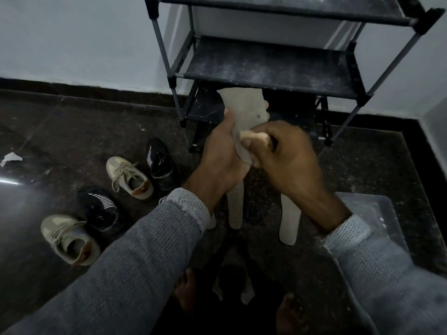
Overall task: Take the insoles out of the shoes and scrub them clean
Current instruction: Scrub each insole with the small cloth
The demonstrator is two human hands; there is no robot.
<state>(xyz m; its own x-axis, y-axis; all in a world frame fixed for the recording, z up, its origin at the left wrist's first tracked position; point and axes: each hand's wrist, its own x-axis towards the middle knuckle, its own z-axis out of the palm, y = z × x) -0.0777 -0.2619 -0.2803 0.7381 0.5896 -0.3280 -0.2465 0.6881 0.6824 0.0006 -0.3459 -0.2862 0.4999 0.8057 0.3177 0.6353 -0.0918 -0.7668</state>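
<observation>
Left hand (221,151) clamped round a pale grey foam insole (244,110) held upright before the black shoe rack (266,66); right hand (283,153) pinching a small tan sponge (254,136) against it. Scrubbing apparently midway: other pale insoles (289,221) out on the dark floor (72,122), beige sneakers (130,175) and black sneakers (159,163) nearby, likely emptied.

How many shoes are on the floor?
4, all left of the arms: a beige shoe and a black shoe farther away, a black shoe and a beige shoe nearer. Others may be hidden behind the arms.
</observation>
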